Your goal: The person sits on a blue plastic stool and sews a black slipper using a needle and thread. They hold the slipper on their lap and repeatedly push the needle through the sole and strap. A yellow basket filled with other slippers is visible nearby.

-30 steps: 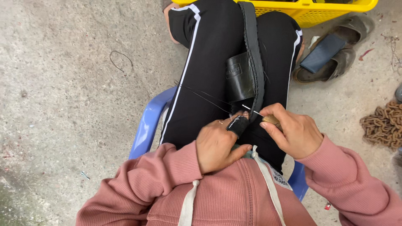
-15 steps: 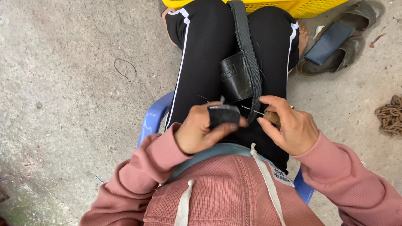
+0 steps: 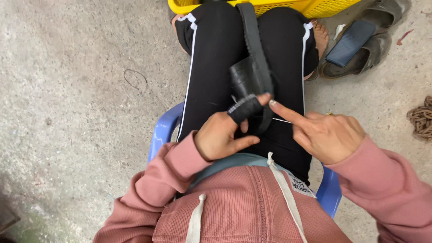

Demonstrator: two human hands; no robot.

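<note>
Pinching black strap [image 3: 255, 67]: left hand [image 3: 222, 137], finger taped; right hand [image 3: 326, 135] index extended, touching it.

**A rough outdoor work yard or open workshop floor**

The ground is bare, stained concrete [image 3: 81, 90], gritty and uneven. The person sits low on a blue plastic chair [image 3: 164, 130], with no proper surface in view. A yellow plastic crate [image 3: 315, 6] stands at the knees. Worn sandals [image 3: 360, 58] lie off to one side, and a heap of rusty chain [image 3: 420, 119] rests on the floor nearby.
</note>
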